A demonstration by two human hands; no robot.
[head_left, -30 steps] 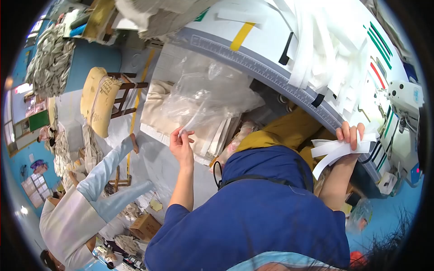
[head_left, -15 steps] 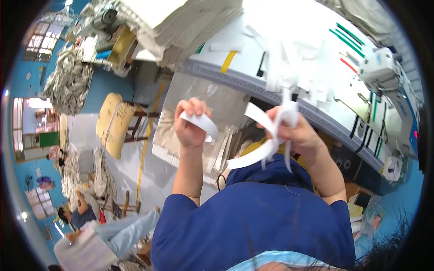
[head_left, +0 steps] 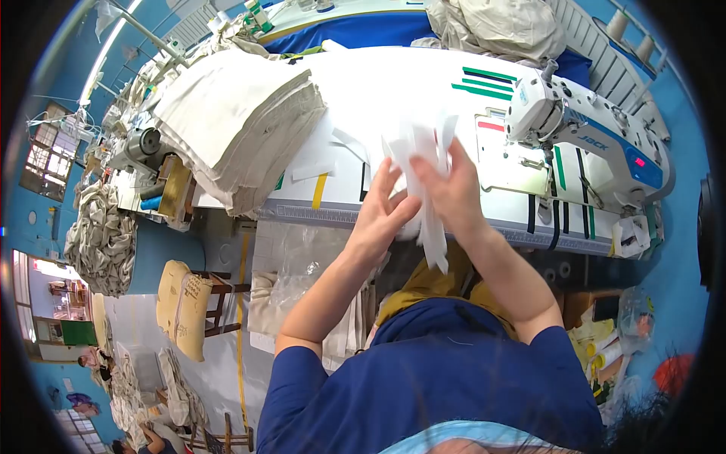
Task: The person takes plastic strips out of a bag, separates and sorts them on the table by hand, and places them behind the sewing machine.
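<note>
A bundle of long white strips (head_left: 428, 219), fabric by the look of it, is between my hands above the front edge of the sewing table. My right hand (head_left: 454, 189) grips the bundle from the right, thumb across its front. On the other side, my left hand (head_left: 382, 216) is curled against the strips with its fingers partly bent. The lower ends hang down past the table edge. Motion blurs the upper ends, which merge with the bright tabletop.
A sewing machine (head_left: 582, 129) stands at the right of the white table (head_left: 363, 83). To the left is a tall stack of pale cloth (head_left: 234, 121). Green and black tape strips (head_left: 484, 83) lie at the back. A yellow sack (head_left: 181, 310) rests on a stool.
My hands were apart, each with white strips; now they are together around one bundle. They have moved up over the table edge, and the view has shifted toward the tabletop.
</note>
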